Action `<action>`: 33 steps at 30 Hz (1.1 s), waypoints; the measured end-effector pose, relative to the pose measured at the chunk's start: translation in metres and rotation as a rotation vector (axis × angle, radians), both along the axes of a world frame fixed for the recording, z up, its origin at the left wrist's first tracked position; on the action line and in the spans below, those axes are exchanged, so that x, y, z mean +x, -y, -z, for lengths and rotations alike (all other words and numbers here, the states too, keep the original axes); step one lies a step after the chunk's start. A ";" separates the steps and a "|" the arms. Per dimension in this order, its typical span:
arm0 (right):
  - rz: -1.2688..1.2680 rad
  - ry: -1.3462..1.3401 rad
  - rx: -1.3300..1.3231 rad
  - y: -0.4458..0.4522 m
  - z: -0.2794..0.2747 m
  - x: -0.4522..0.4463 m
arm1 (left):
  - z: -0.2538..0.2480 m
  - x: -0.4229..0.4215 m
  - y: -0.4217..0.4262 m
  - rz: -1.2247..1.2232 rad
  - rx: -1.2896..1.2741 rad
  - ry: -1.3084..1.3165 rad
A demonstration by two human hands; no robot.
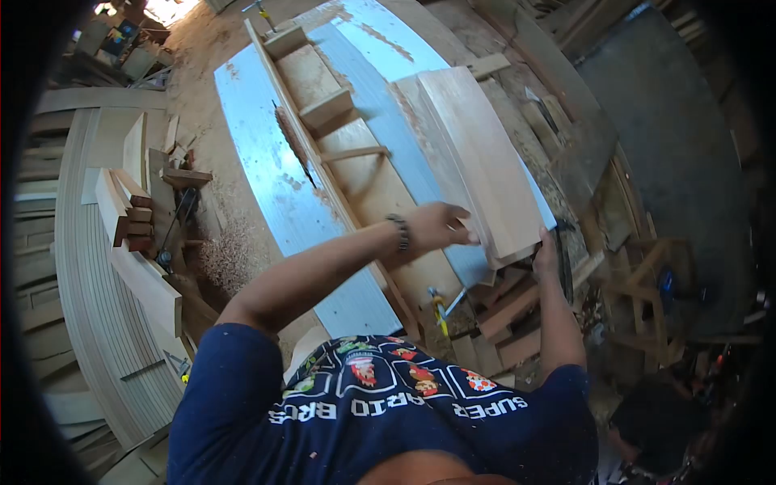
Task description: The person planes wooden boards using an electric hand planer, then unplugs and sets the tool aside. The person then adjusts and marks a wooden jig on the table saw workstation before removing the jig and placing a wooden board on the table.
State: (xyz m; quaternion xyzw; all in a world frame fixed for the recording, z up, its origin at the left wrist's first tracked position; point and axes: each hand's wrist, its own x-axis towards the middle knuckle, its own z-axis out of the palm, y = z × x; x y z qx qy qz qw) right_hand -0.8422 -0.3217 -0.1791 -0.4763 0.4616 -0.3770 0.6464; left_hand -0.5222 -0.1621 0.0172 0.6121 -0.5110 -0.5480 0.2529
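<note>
My right hand (547,252) grips the near right corner of a pale wooden board (485,153), its thumb along the edge. The board lies lengthwise on a white-blue sheet, and a second board edge shows along its left side. My left hand (439,226), with a dark beaded bracelet (398,231) at the wrist, is beside the board's near left edge. Its fingers are bent and apart; whether they touch the board I cannot tell. Under my left forearm runs a long wooden frame (353,153) with crosspieces.
A yellow-handled clamp (438,311) sits at the frame's near end, another clamp (260,12) at its far end. Stacked planks (121,323) stand at left, near wood shavings (228,260). Wood offcuts (509,311) lie below the board. Another person's dark head (659,424) shows at lower right.
</note>
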 end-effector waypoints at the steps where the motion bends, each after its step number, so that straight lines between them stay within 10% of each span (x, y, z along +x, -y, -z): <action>1: 0.049 0.004 0.039 -0.008 -0.010 -0.001 | -0.006 0.006 -0.013 -0.050 -0.036 -0.059; 11: 0.290 0.314 0.287 -0.026 -0.034 0.070 | -0.013 0.030 -0.155 -0.596 -0.087 -0.363; 16: 0.026 -0.145 0.081 0.012 -0.042 0.114 | -0.012 0.018 -0.074 -0.363 -0.090 -0.042; 20: -0.166 -0.344 0.120 0.017 -0.073 0.115 | 0.081 -0.009 0.009 -0.360 0.154 0.289; 26: -0.124 -0.377 0.082 0.014 -0.062 0.109 | 0.090 -0.019 0.082 -0.604 0.348 -0.223; 33: -0.084 -0.525 -0.071 -0.004 -0.036 0.072 | 0.117 -0.063 0.069 -0.479 0.381 0.019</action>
